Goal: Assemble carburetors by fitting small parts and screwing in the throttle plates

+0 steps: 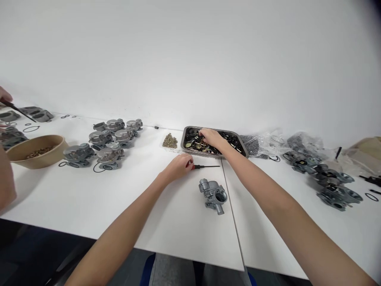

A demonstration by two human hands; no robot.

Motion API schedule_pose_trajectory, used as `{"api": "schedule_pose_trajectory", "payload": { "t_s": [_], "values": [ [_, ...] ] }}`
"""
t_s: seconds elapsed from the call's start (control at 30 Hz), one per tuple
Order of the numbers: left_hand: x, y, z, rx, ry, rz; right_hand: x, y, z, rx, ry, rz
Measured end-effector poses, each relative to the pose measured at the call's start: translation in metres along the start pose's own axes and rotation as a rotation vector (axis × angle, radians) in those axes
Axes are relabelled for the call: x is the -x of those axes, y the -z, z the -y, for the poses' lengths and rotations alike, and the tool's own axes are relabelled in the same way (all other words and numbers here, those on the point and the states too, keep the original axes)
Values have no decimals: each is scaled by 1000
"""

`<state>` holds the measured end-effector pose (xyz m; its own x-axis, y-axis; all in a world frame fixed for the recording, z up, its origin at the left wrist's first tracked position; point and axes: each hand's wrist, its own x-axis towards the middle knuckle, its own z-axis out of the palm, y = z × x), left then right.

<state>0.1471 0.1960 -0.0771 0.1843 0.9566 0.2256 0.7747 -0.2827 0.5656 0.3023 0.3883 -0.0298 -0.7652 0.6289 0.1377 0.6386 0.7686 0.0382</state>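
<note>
"Which step is in hand?"

"Picking out a small part, by the look of it. The right hand (210,137) reaches into the metal tray (205,154) near the back edge of the bench (74,202), fingers down among loose parts (193,143)."

"Is it pinching one?"

"I can't tell; the fingertips are lost in the jumble."

"And the left hand (178,167)?"

"Curled round the red handle of a screwdriver (206,166), just in front of the tray. The blade points toward the bench's right end."

"Where's the grey metal body (212,195)?"

"On the bench, between the tray and the front edge, just left of the seam (235,225). Neither hand touches it."

"What does the next move call for?"

"I'd say a light fingertip grip on one piece, since its neighbours crowd close, with the screwdriver blade kept clear of the right wrist."

"Anything else near?"

"A heap of small brass pieces (170,141) beside the tray's left end. Toward the bench's left end, another person's hand (4,95) holds a dark tool (18,109)."
</note>
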Motion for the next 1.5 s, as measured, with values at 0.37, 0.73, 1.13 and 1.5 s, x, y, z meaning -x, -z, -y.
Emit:
{"api": "schedule_pose_trajectory", "payload": {
  "t_s": [0.37,0.73,1.13,1.5],
  "values": [
    [1,4,-5,24,25,-67,9,7,-6,-17,66,-68],
    [2,22,-24,205,5,-354,86,64,71,-87,220,-16],
    [2,27,-25,469,215,-127,103,65,71,-324,226,-115],
    [1,22,-22,514,191,-90,81,23,-55,-286,-518,-152]
  ]
}}
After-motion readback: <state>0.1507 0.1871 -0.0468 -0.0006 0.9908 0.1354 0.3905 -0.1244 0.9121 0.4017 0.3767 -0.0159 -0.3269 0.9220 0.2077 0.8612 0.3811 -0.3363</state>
